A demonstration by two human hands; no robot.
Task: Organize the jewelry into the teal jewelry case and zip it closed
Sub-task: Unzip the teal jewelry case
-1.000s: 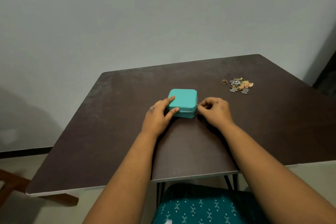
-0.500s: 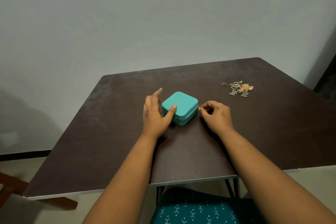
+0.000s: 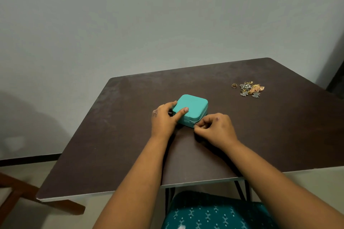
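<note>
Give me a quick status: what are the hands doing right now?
Left hand steadies teal jewelry case, thumb on lid. Right hand pinches zipper pull at near corner. Jewelry pile loose on table, far right. Nothing in the way.

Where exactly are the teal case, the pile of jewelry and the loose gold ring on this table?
teal case [image 3: 193,107]: head view, middle of its closed lid.
pile of jewelry [image 3: 251,89]: head view, centre of the heap, far right of the table.
gold ring [image 3: 234,85]: head view, on the band, just left of the pile.
</note>
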